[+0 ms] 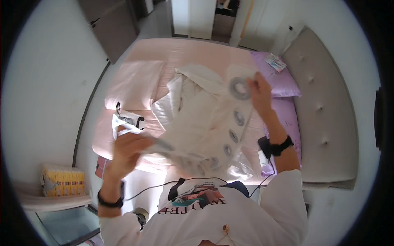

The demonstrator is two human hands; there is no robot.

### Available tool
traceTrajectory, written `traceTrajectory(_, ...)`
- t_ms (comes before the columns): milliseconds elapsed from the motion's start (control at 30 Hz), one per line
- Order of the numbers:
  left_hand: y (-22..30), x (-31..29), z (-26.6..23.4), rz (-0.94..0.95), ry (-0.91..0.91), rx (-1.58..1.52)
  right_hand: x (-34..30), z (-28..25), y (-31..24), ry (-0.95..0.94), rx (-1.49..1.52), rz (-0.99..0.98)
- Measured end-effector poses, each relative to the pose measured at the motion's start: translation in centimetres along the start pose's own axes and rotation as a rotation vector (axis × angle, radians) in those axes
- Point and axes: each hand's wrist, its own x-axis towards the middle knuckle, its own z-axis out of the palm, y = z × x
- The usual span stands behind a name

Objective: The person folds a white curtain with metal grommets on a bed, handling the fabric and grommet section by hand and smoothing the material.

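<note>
A white cloth (205, 123) with a row of grey ring patterns is stretched out in the air over a bed. My left hand (129, 149) grips its lower left edge, near the bed's side. My right hand (259, 93) pinches the upper right edge, beside the largest grey ring (240, 88). The cloth hangs between both hands and hides the middle of the bed. Both wrists wear black bands.
The bed has a pink sheet (164, 53), two purple pillows (279, 80) and a grey padded headboard (324, 106) on the right. A small bag (129, 119) lies on the bed's left part. A yellow pack (61, 180) sits on a low table at lower left.
</note>
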Motion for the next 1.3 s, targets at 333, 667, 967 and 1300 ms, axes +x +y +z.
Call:
traceTrajectory(333, 2.0, 5.4, 2.6, 0.054, 0.273, -0.314, -4.6, 4.3, -12.6, -0.428, 0.506, -0.377)
traceTrajectory(667, 1.9, 6.2, 4.3, -0.056, 0.207, -0.383, -4.4, 4.1, -10.7, -0.546, 0.573, -0.252)
traceTrajectory(967, 2.3, 7.4, 5.1, -0.295, 0.02, -0.399, -4.5, 4.0, -9.0, -0.639, 0.583, -0.169)
traceTrajectory(1300, 2.1, 9.0, 4.5, 0.072, -0.076, 0.1, -4.3, 3.9, -7.1, -0.547, 0.733, -0.188)
